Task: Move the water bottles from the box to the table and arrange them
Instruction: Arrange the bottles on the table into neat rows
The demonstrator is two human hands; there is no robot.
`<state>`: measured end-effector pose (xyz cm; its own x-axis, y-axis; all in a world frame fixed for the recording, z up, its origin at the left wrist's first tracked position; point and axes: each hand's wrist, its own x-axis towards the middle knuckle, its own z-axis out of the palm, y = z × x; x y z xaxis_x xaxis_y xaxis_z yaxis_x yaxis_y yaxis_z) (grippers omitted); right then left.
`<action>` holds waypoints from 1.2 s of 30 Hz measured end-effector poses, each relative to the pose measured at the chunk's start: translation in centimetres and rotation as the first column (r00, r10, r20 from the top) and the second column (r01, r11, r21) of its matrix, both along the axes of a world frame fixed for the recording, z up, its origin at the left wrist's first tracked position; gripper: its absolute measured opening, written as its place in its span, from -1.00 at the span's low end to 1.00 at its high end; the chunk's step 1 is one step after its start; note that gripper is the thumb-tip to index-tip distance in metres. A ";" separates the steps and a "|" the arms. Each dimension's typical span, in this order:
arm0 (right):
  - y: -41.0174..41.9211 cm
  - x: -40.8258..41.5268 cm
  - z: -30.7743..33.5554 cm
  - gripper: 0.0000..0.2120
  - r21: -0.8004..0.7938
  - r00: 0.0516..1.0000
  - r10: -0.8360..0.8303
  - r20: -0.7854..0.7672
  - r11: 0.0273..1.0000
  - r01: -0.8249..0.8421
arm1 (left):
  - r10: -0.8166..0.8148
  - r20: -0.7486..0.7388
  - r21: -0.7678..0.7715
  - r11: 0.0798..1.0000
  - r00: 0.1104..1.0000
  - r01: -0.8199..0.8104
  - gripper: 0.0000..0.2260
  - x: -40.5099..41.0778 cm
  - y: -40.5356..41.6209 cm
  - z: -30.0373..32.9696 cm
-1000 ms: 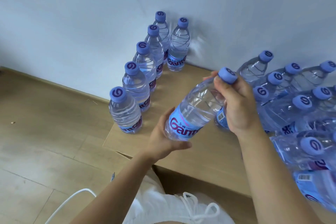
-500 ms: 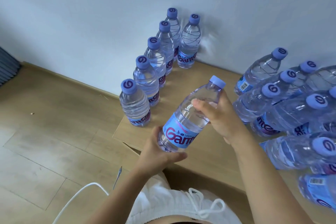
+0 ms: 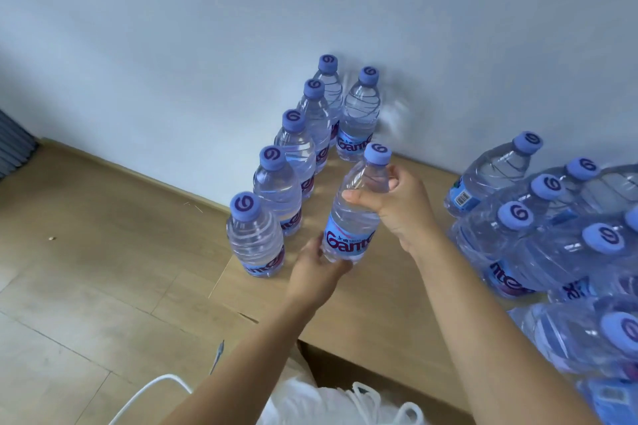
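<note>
You have swung the bottle [image 3: 355,207] up from the steep slant it had a second ago to nearly upright, and carried it in towards the row of standing bottles [image 3: 293,166] along the left edge of the tabletop [image 3: 373,307]. Your right hand [image 3: 402,207] grips it round the shoulder just under the cap, fingers [image 3: 359,197] curled across the front; your left hand [image 3: 316,272] holds the base, its fingers wrapped round the bottom of the label. The base sits just above the tabletop or barely on it; from here you cannot tell which. It hangs beside the row, level with the gap between the two nearest bottles, and well in front of the lone bottle [image 3: 359,114] by the wall. That reads as the start of a second row, so this looks like the set-down. The wrapped pack [image 3: 552,235] on your right holds many more, so most of the job remains.
</note>
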<state>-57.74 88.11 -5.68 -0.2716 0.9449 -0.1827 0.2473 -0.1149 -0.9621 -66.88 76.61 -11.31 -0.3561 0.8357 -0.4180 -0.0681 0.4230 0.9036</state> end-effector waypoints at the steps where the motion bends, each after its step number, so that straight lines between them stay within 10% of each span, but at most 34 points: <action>1: 0.8 -0.4 -0.2 -0.55 0.003 1.000 -0.002 -0.005 1.000 0.002 | 0.008 -0.009 -0.015 1.000 1.000 -0.008 -0.73 -0.1 0.9 -0.1; 17: 10.5 -6.2 -2.8 -0.47 0.130 0.990 -0.132 0.042 0.984 0.126 | 0.321 0.219 -0.062 0.947 0.921 -0.316 -0.51 -0.9 12.8 -0.7; 32: 7.3 -5.1 -0.9 -0.14 0.412 0.952 -0.053 0.302 0.907 -0.080 | 0.126 0.135 -0.040 0.992 0.983 -0.122 -0.42 -0.3 12.0 0.2; 36: 0.7 0.0 1.7 -0.44 0.673 0.952 -0.259 0.164 0.735 0.084 | -0.200 0.049 0.034 0.979 0.979 0.199 -0.47 2.4 8.8 0.1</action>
